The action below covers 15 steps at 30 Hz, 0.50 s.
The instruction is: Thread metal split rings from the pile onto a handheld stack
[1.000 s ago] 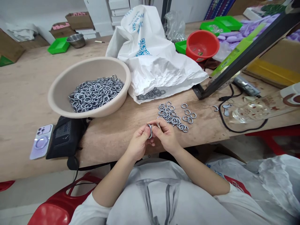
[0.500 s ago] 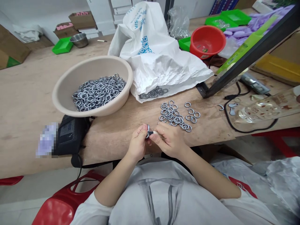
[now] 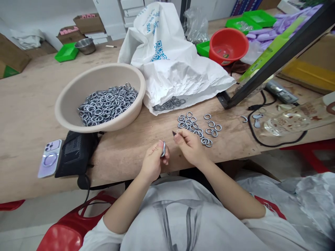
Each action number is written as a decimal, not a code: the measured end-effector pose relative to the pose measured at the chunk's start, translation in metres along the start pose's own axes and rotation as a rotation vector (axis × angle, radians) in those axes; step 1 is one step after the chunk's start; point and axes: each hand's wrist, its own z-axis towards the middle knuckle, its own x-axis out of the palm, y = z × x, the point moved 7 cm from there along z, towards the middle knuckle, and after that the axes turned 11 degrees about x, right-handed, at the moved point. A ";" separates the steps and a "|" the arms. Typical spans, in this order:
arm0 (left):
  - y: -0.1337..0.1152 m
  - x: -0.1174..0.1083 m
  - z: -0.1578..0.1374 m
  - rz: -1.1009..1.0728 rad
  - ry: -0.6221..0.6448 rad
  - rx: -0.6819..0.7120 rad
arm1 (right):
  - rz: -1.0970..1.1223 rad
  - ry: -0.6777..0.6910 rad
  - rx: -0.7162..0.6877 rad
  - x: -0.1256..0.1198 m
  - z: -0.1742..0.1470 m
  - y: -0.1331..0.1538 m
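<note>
Near the table's front edge, my left hand pinches a grey metal ring between thumb and fingers. To its right my right hand is closed on a small dark pointed piece, whose tip shows past the thumb; the rest of it is hidden in the fingers. The two hands are apart. Just beyond my right hand lies a loose pile of metal rings, partly covered by that hand. A few more rings lie to the right of the pile.
A beige basin full of rings stands at left. Behind the pile a white sack lies with rings at its mouth. A phone and black pouch are at front left. A dark metal post slants above a clear cup at right.
My hands have drawn apart. The dark piece, which was against the ring, has moved away up and right with my right hand. The ring stays in my left hand.
</note>
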 end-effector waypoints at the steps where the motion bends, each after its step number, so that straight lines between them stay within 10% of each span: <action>1: -0.001 -0.002 0.002 -0.011 -0.041 0.002 | 0.012 -0.003 -0.043 0.002 -0.005 0.005; 6: 0.005 -0.011 0.004 -0.034 -0.150 -0.005 | 0.046 -0.018 -0.249 0.017 -0.027 0.026; 15: 0.020 -0.021 0.002 0.116 -0.089 -0.035 | 0.123 -0.022 -0.221 0.019 -0.024 0.018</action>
